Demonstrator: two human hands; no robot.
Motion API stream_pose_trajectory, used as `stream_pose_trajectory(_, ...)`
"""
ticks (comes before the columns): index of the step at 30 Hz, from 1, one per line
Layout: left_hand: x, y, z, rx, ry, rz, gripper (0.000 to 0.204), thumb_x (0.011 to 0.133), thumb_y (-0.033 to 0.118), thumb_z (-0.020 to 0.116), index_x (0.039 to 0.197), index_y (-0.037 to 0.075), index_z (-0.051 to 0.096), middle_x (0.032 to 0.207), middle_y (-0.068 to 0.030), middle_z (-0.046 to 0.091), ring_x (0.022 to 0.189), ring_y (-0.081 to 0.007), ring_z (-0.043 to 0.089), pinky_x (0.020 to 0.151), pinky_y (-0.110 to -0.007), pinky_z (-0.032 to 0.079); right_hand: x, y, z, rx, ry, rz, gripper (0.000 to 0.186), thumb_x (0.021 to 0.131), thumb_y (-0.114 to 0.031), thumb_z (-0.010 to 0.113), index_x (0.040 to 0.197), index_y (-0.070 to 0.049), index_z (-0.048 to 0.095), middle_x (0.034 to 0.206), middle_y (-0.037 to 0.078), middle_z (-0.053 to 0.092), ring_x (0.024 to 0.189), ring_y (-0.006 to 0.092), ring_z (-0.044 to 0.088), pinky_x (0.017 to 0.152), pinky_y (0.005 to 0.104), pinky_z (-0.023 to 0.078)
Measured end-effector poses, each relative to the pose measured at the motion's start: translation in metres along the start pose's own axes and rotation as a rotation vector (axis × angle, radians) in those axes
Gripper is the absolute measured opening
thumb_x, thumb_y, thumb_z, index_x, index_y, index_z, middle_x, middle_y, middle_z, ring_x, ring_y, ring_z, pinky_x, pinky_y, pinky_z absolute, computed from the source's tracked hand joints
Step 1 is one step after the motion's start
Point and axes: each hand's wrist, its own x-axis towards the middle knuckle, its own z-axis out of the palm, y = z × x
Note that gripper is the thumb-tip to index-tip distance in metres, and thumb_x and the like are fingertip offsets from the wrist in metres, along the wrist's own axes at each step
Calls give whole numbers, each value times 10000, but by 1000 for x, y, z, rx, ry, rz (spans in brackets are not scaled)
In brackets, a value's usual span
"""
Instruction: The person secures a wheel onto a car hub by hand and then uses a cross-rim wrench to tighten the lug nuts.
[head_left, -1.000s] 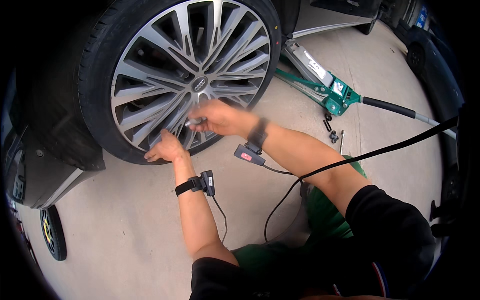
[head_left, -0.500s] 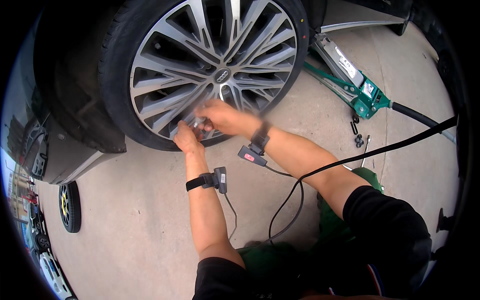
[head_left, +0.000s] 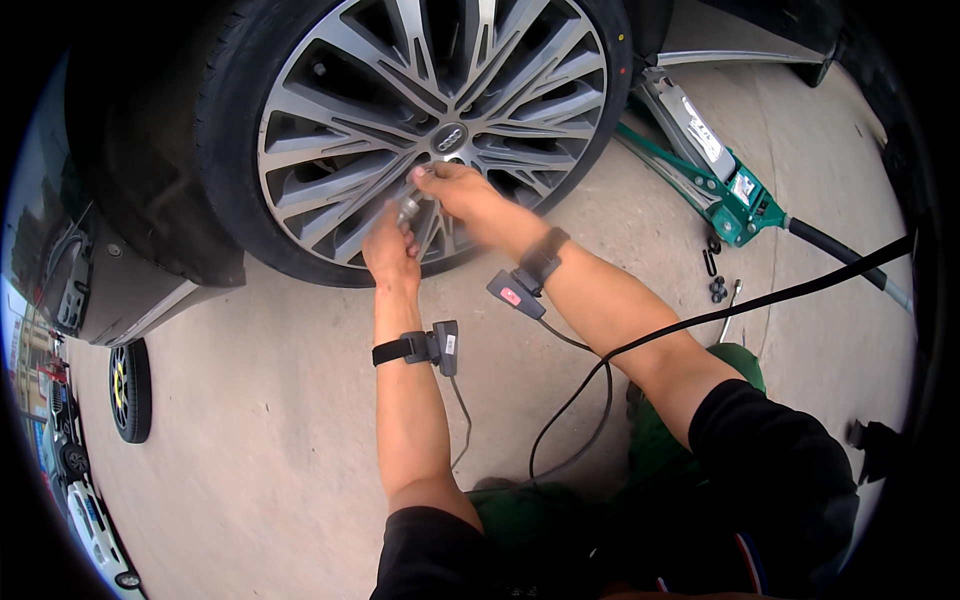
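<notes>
A car wheel (head_left: 345, 207) with silver multi-spoke rim and black tyre stands upright on the car in front of me. My left hand (head_left: 390, 248) is closed on a small silver metal bolt (head_left: 407, 211), blurred, just in front of the lower spokes. Up and to the right of it, my right hand (head_left: 462, 193) is at the lug holes below the hub cap (head_left: 449, 138). Its thumb and fingers are pinched together. Whatever lies between those fingertips is too small and hidden to name.
A green floor jack (head_left: 745, 205) with a long handle stands right of the wheel. Small black parts (head_left: 718, 290) and a metal bar (head_left: 732, 312) lie on the concrete. A black cable (head_left: 740, 300) crosses my right arm. Another wheel (head_left: 130, 390) stands at the left.
My right hand has moved away from my left hand, up toward the hub. The left hand has risen slightly and turned, and the silver bolt shows above its fingers.
</notes>
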Motion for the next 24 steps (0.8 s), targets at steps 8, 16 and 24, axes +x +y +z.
stream_pose_trajectory(8,-4,9,4,-37,-110,74,254,947,289,648,863,55,595,676,31,425,562,-69,382,486,-224,322,3,8,-6,390,-91,-38,345,930,-211,677,1181,19,625,996,40,643,871,116,599,755,243,508)
stream_pose_trajectory(16,-7,16,4,-33,-77,151,270,944,294,654,887,30,636,672,34,447,562,-72,402,501,-221,351,-5,4,-7,141,-118,-153,334,914,-98,668,1190,76,597,1038,145,654,901,177,660,811,274,564)
stream_pose_trajectory(24,-12,16,7,89,-46,221,289,954,289,633,909,5,664,663,26,496,553,-82,444,499,-222,375,-7,1,-7,48,-82,-84,324,914,-119,674,1143,94,587,1010,163,651,868,208,679,799,289,574)
